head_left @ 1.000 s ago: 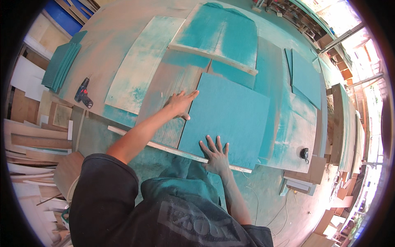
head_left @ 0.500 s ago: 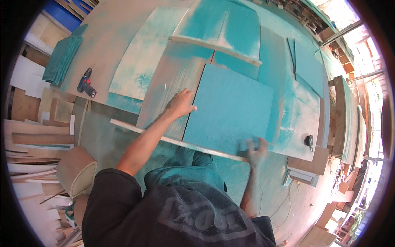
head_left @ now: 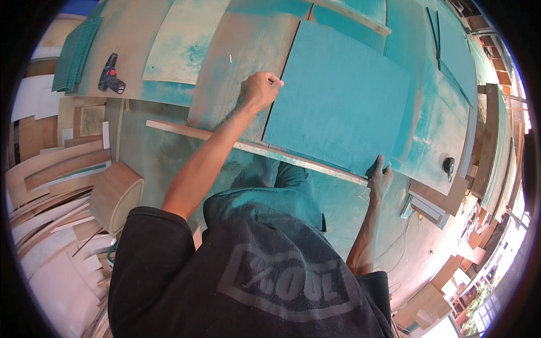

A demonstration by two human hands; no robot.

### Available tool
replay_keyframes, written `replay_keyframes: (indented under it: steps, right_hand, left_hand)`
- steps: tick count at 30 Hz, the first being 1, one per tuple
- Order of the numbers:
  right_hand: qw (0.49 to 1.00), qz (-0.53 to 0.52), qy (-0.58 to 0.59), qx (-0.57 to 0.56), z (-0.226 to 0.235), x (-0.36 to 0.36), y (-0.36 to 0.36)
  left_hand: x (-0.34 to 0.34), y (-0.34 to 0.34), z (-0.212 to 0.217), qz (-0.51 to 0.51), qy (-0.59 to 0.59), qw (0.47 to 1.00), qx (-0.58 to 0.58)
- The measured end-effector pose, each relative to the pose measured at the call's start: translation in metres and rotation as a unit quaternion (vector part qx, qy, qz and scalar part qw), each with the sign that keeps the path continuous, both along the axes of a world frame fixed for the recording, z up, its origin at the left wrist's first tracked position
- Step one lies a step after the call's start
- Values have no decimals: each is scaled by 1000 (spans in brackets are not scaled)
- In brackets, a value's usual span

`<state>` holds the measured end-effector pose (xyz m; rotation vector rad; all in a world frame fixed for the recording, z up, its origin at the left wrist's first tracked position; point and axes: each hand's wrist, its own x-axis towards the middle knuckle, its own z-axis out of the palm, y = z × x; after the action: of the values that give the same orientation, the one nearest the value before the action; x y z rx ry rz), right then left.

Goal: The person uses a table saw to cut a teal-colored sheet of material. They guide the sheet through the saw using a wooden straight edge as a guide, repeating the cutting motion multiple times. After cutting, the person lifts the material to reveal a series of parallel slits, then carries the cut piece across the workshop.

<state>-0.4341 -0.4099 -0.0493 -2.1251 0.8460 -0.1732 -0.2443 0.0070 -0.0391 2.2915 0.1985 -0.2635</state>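
Note:
A flat teal-painted panel lies on the dusty worktable in front of me. My left hand is closed at its left edge, fingers curled and fingertips at the edge; whether they grip anything is hidden. Around the panel's near right corner, my right hand is bent with thumb and fingers together. A small dark thing shows beside those fingers, too unclear to name. Along the panel's near side runs a narrow wooden strip.
A cordless drill lies at the left, beside a stack of teal boards. A tape measure rests at the right end. A curved wooden piece and offcuts stand on the floor at left. A cable trails at right.
My left hand has gone from spread fingers to curled ones, still at the panel's left edge. The right hand, blurred before, is now steadier at the near right corner. The view has shifted.

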Motion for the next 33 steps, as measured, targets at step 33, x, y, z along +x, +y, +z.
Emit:
replay_keyframes:
  steps: [33]
  right_hand:
    - [971, -95, 133, -175, 24, 5, 16]
  left_hand:
    - [0, 1, 5, -63, 71, 995, 11]
